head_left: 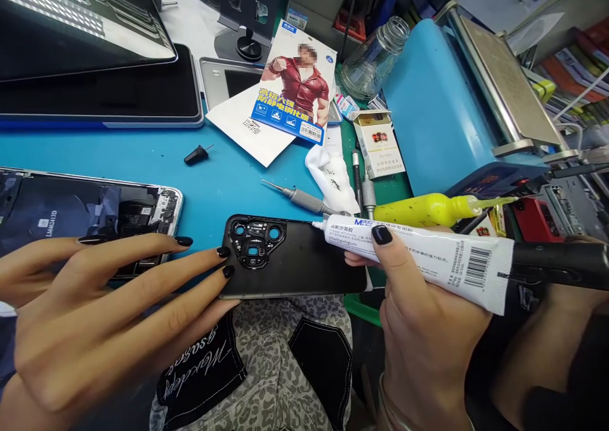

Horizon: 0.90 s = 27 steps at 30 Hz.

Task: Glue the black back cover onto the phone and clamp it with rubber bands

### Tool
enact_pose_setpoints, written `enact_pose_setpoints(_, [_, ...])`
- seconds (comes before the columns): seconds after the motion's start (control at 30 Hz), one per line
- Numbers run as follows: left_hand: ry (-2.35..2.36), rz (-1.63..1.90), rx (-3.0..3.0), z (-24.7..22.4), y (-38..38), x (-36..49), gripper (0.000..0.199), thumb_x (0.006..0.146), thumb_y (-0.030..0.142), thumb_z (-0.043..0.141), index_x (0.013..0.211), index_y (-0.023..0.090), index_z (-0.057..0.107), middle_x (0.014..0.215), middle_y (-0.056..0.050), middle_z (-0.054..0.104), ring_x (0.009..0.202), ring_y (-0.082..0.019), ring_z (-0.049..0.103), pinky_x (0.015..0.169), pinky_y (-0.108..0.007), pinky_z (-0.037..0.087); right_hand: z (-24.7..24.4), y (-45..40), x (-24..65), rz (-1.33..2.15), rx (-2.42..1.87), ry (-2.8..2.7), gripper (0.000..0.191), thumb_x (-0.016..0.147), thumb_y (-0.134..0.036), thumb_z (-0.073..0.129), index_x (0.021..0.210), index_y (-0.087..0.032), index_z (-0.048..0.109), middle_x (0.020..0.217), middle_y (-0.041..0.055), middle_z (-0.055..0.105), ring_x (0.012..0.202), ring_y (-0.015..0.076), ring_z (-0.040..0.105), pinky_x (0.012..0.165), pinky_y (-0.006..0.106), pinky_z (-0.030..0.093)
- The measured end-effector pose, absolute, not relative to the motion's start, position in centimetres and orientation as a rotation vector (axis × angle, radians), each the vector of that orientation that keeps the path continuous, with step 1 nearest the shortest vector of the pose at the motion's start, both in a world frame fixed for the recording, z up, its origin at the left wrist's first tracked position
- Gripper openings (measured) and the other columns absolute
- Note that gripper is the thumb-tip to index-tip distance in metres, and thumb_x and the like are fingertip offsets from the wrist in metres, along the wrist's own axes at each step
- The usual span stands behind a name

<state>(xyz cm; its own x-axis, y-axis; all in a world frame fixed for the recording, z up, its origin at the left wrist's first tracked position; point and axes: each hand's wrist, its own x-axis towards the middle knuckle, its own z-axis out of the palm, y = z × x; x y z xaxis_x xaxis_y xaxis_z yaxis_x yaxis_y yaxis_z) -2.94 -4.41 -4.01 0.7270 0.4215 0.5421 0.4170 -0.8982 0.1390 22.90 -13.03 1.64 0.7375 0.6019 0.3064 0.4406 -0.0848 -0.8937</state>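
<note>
A black phone back cover (pixel 295 259) with a camera cutout lies at the table's near edge, its inner side up. My left hand (pixel 118 310) pinches its left end, two fingertips on the edge and the thumb low beside it; the other fingers stretch over an opened phone (pixel 90 212). My right hand (pixel 419 317) is wrapped round a white glue tube (pixel 428 259), thumb on top. The tube's nozzle tip is at the cover's far edge, near its middle; I cannot tell whether they touch. Fingers of the right hand reach beneath the tube, above the cover's right end.
A small black cap with a pin (pixel 196 155) lies on the blue mat (pixel 238 158). Beyond the cover are a metal-handled tool (pixel 304 199), a crumpled white wipe (pixel 333 177), a yellow bottle (pixel 419 210) and a cigarette box (pixel 379 144). A blue machine (pixel 428 101) stands at right.
</note>
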Motion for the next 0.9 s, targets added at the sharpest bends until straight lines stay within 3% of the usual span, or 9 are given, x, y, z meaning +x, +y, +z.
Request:
enact_pose_setpoints(0.17, [0.878, 0.805, 2.809, -3.5, -5.4, -2.7, 0.054, 0.061, 0.015, 0.086, 0.108, 0.036, 0.069, 0.106, 0.006, 0.075, 0.105, -0.03, 0.066, 0.086, -0.049, 0.057, 1.4, -13.3, 23.0, 0.129, -1.709, -0.797, 0.013, 0.077, -0.016, 0.077, 0.084, -0.021, 0.068, 0.077, 0.0009, 0.072, 0.071, 0.0217, 0.07, 0.074, 0.044, 0.063])
enact_pose_setpoints(0.33, [0.827, 0.844, 2.845, -3.8, -5.3, -3.0, 0.058, 0.061, 0.021, 0.087, 0.111, 0.041, 0.068, 0.107, 0.008, 0.075, 0.102, -0.031, 0.068, 0.084, -0.049, 0.056, 1.4, -13.5, 23.3, 0.115, -1.71, -0.801, 0.013, 0.076, -0.016, 0.077, 0.085, -0.02, 0.068, 0.079, 0.0017, 0.072, 0.07, 0.021, 0.07, 0.073, 0.042, 0.064])
enact_pose_setpoints(0.57, [0.815, 0.831, 2.855, -4.4, -5.2, -3.5, 0.054, 0.059, 0.021, 0.088, 0.108, 0.037, 0.07, 0.107, 0.007, 0.075, 0.103, -0.032, 0.068, 0.084, -0.049, 0.057, 1.5, -13.6, 23.5, 0.104, -1.674, -0.817, 0.012, 0.077, -0.011, 0.076, 0.081, -0.02, 0.069, 0.079, -0.001, 0.071, 0.074, 0.0167, 0.069, 0.077, 0.034, 0.061])
enact_pose_setpoints(0.77, [0.918, 0.794, 2.78, -4.1, -5.5, -3.2, 0.047, 0.059, 0.018, 0.088, 0.1, 0.036, 0.072, 0.103, 0.006, 0.076, 0.103, -0.03, 0.068, 0.089, -0.049, 0.056, 1.5, -13.7, 23.8, 0.101, -1.676, -0.813, 0.01, 0.077, -0.013, 0.076, 0.078, -0.017, 0.068, 0.074, -0.0006, 0.071, 0.069, 0.0175, 0.069, 0.074, 0.037, 0.063])
enact_pose_setpoints(0.9, [0.886, 0.824, 2.814, -4.3, -5.6, -3.6, 0.047, 0.058, 0.014, 0.087, 0.098, 0.032, 0.072, 0.1, 0.003, 0.077, 0.101, -0.031, 0.069, 0.089, -0.049, 0.057, 1.6, -14.0, 24.0, 0.079, -1.692, -0.801, 0.01, 0.076, -0.012, 0.077, 0.078, -0.017, 0.069, 0.074, -0.0013, 0.071, 0.07, 0.016, 0.069, 0.074, 0.033, 0.063])
